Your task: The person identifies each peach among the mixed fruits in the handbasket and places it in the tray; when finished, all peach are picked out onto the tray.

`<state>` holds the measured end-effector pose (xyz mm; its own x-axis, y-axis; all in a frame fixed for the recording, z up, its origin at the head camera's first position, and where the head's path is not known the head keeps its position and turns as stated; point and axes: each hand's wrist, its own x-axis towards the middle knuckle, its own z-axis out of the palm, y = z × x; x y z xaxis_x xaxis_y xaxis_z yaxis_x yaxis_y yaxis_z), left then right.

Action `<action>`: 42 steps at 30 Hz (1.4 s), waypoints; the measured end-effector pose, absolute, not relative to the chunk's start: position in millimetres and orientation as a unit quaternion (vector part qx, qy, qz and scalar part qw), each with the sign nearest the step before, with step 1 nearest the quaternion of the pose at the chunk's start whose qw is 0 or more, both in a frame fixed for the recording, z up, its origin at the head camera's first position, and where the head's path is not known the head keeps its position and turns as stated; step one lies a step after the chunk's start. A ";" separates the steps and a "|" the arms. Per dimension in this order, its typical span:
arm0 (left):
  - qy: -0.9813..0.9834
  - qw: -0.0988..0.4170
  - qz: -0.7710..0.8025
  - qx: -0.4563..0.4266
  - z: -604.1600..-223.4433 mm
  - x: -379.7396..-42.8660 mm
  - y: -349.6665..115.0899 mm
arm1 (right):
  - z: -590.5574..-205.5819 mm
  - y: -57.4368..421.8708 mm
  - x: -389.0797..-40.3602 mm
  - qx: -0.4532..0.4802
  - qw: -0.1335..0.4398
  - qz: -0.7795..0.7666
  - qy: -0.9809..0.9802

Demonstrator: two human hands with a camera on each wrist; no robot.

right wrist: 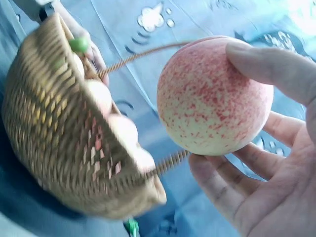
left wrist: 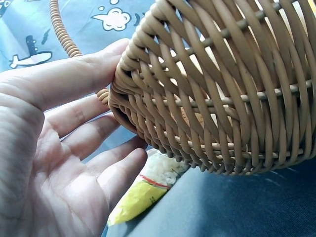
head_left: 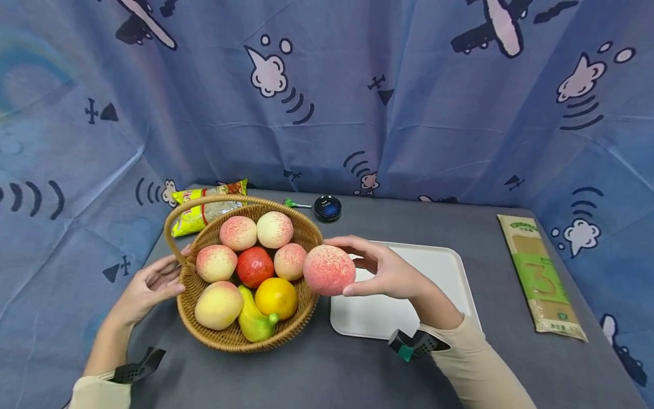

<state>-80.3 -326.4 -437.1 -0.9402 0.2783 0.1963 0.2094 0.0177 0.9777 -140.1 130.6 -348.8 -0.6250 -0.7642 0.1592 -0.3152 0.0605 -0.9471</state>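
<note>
Grips the already well-filled basket (head_left: 240, 345) with the left hand (head_left: 145, 290). Holds one peach (head_left: 329, 270) outside it in the right hand (head_left: 390, 271).

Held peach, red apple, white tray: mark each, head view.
Held peach (head_left: 329, 270), head view, middle of its surface.
Red apple (head_left: 255, 267), head view, middle of its top.
White tray (head_left: 365, 316), head view, bare near floor.

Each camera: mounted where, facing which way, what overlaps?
Head: head-worn, facing forward and down on basket and tray; left hand, right hand and sleeves show.
Left wrist: worn there, facing basket's side; left hand shows.
Right wrist: worn there, facing peach; right hand and part of left hand show.
Head and right wrist share peach and basket.
</note>
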 end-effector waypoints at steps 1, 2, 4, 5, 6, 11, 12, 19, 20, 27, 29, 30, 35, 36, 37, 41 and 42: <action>0.714 0.025 0.679 0.168 -437.1 -79.9 -326.8 | -351.7 136.0 -140.7 -0.378 0.192 -0.569 0.704; 0.715 0.025 0.679 0.166 -437.1 -79.5 -327.2 | -354.6 141.4 -141.4 -0.371 0.186 -0.572 0.708; 0.716 0.026 0.677 0.166 -437.0 -79.3 -327.5 | -362.8 152.2 -144.8 -0.355 0.174 -0.577 0.715; 0.717 0.027 0.676 0.165 -437.1 -79.4 -327.5 | -367.4 157.4 -147.3 -0.345 0.169 -0.580 0.718; 0.718 0.028 0.675 0.165 -437.0 -79.5 -327.2 | -371.8 162.3 -150.1 -0.332 0.165 -0.585 0.721; 0.718 0.029 0.676 0.161 -436.0 -80.1 -326.5 | -399.7 182.5 -168.4 -0.241 0.156 -0.599 0.748; 0.718 0.029 0.677 0.159 -435.8 -80.2 -326.5 | -405.6 185.1 -172.3 -0.221 0.157 -0.598 0.754; 0.711 0.028 0.683 0.165 -436.3 -80.9 -327.7 | -444.6 190.7 -194.9 -0.142 0.189 -0.582 0.778; 0.711 0.028 0.682 0.168 -436.6 -81.0 -328.0 | -449.1 190.3 -197.5 -0.140 0.191 -0.579 0.780; 0.707 0.033 0.686 0.169 -437.3 -79.7 -327.6 | -465.7 186.9 -208.2 -0.116 0.209 -0.565 0.790; 0.704 0.031 0.690 0.165 -437.4 -79.4 -327.1 | -467.5 185.9 -210.5 -0.115 0.213 -0.564 0.790; 0.703 0.029 0.691 0.164 -437.5 -79.3 -327.0 | -468.2 185.5 -211.8 -0.115 0.216 -0.563 0.789; 0.708 0.024 0.688 0.154 -438.3 -79.8 -327.5 | -471.7 183.3 -217.3 -0.114 0.231 -0.560 0.787; 0.711 0.024 0.686 0.152 -438.6 -80.0 -327.9 | -472.3 183.1 -218.2 -0.113 0.232 -0.560 0.787; 0.715 0.024 0.683 0.150 -438.8 -80.1 -328.3 | -472.9 183.0 -219.0 -0.115 0.234 -0.557 0.789; 0.723 0.022 0.676 0.140 -439.7 -79.5 -329.8 | -475.8 182.6 -222.5 -0.119 0.244 -0.545 0.794; 0.721 0.022 0.678 0.139 -439.5 -79.2 -329.9 | -476.2 182.2 -223.0 -0.123 0.246 -0.543 0.793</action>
